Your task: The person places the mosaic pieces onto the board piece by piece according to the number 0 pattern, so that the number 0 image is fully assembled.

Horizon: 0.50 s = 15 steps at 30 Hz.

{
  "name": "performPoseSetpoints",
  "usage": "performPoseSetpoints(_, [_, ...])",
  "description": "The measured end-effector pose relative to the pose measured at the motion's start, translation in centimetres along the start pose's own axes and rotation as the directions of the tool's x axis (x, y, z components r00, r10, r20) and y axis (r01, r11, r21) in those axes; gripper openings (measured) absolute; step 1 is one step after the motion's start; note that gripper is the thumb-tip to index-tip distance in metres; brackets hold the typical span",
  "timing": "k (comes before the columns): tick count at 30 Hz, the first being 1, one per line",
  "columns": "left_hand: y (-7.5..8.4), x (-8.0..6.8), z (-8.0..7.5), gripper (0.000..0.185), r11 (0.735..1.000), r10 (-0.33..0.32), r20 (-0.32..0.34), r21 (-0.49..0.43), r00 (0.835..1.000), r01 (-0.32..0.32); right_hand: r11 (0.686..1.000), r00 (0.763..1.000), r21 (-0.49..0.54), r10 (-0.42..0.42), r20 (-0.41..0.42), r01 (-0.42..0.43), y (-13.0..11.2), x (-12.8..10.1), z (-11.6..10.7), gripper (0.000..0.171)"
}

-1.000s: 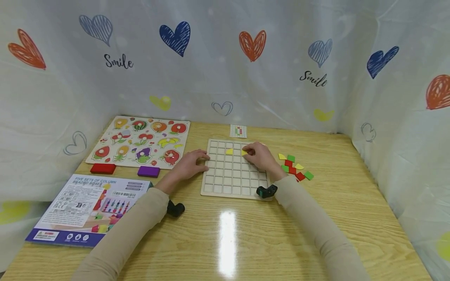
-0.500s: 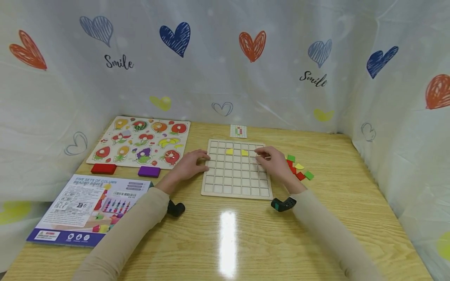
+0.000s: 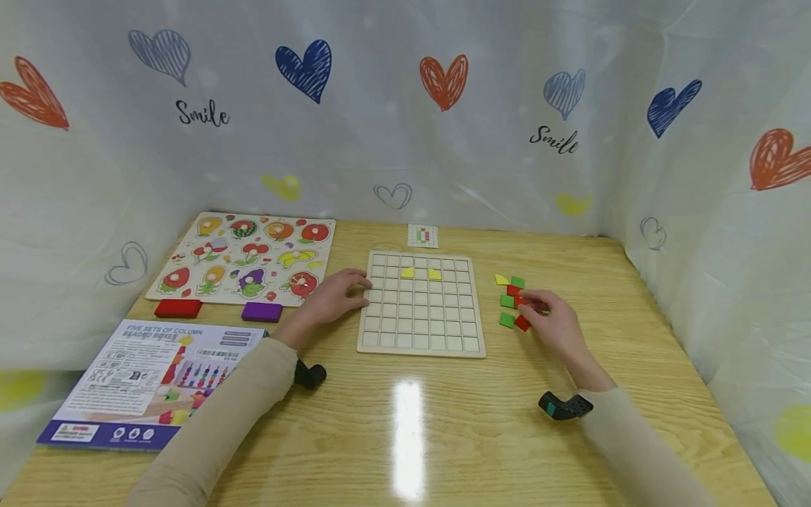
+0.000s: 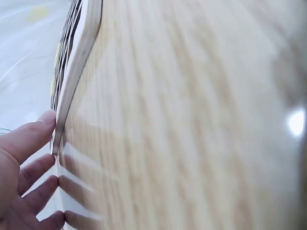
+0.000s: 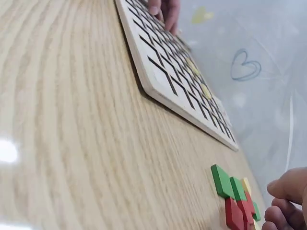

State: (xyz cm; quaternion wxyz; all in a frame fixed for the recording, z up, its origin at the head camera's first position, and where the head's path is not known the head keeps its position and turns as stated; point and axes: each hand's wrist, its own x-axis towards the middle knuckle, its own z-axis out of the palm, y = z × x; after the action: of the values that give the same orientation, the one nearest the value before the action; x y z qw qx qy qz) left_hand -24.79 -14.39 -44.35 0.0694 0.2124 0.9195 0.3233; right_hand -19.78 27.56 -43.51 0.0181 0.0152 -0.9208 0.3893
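A square wooden grid board [image 3: 418, 317] lies in the middle of the table. Two yellow quarter-round tiles [image 3: 434, 274] sit in its second row from the far side, with a cell between them. My left hand [image 3: 336, 296] is at the board's left edge; in the left wrist view its thumb [image 4: 33, 136] touches that edge, fingers loosely spread. My right hand [image 3: 554, 324] reaches over a small pile of tiles, thumb and fingers slightly bent, with no tile visible between them. Green [image 5: 221, 181], red [image 5: 234, 213] and yellow tiles show beside it; others are hidden under the hand.
A small pattern card [image 3: 422, 236] lies behind the board. On the left are a fruit puzzle board [image 3: 243, 257], a red block [image 3: 178, 308], a purple block [image 3: 262, 312] and a printed box [image 3: 148, 384]. A curtain with hearts [image 3: 380, 127] hangs behind and beside the table.
My right hand has let go of the second yellow tile on the board and moved right to the tile pile. The left hand stays at the board's edge. The head view has shifted slightly.
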Motion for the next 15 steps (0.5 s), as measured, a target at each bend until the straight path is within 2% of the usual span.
performPoseSetpoints(6, [-0.4, -0.1, -0.1, 0.033, 1.000, 0.013, -0.010, -0.027, 1.000, -0.014, 0.996, 0.997, -0.060, 0.071, 0.013, -0.070, 1.2, -1.7, -1.3, 0.035])
performPoseSetpoints(15, [-0.6, 0.0, 0.0, 0.033, 0.999, -0.003, -0.003, -0.053, 1.000, 0.003, 0.989, 0.996, -0.120, 0.085, 0.005, -0.084, 2.0, -2.0, -1.5, 0.036])
